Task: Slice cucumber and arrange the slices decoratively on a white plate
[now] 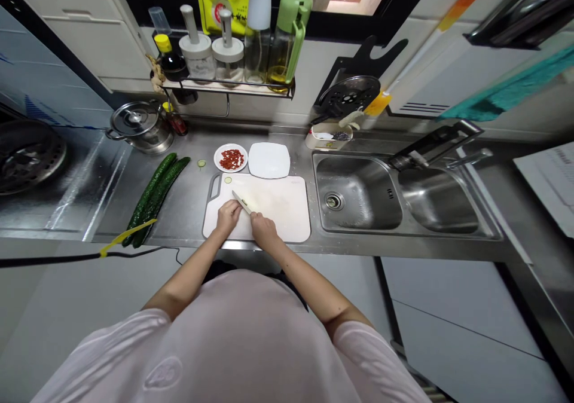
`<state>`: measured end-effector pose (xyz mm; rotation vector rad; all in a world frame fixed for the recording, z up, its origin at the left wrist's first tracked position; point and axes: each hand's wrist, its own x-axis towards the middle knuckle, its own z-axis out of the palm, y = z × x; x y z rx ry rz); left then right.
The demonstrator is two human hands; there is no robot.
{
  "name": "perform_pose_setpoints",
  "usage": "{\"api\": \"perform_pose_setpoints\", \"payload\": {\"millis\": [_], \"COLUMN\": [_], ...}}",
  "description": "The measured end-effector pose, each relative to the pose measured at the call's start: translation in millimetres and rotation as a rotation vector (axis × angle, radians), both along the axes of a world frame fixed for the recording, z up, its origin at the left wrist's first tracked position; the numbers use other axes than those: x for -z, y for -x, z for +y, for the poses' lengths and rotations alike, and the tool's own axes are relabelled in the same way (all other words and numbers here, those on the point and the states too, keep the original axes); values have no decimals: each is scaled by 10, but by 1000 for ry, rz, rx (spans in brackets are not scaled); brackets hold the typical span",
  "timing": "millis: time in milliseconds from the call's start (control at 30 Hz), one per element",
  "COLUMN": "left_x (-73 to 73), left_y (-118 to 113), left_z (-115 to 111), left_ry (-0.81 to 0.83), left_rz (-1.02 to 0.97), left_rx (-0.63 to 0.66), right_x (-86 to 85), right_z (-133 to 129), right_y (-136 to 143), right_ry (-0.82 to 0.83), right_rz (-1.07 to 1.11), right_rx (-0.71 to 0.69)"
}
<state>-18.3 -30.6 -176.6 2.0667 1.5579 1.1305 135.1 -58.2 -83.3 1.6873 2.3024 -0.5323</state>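
On the white cutting board (291, 208) with a grey handle, my right hand (263, 231) is wrapped round the handle of a kitchen knife (241, 201). The blade points up and left across the board. My left hand (228, 215) is closed, its fingers bunched against the board just left of the blade; what lies under them is hidden. A thin round cucumber slice (228, 180) rests near the board's upper left corner. To the left, two long green cucumbers (156, 194) lie side by side on the steel counter, with a cucumber end piece (201, 164) between them and the board.
Behind the board stand a small plate of chopped red pieces (231, 158) and a white square plate (269, 160). A double sink (359, 191) is at the right, a lidded pot (139, 125) at the left. Above, a rack (224, 86) holds jars and bottles. A yellow-tagged cable (128, 235) crosses the counter edge.
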Motion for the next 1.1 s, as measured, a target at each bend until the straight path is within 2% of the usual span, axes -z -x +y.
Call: {"api": "perform_pose_setpoints", "payload": {"millis": [200, 500, 1100], "left_x": [-21, 3, -20], "left_y": [4, 11, 5], "left_z": [-1, 0, 1], "left_ry": [10, 18, 24], "left_rz": [0, -3, -9], "left_rx": [13, 4, 11], "right_x": [61, 9, 73], "right_z": [43, 27, 140], "right_y": [18, 9, 63], "right_ry": [-10, 3, 12], "right_rz": [18, 9, 22], "right_rx": [-5, -17, -22]}}
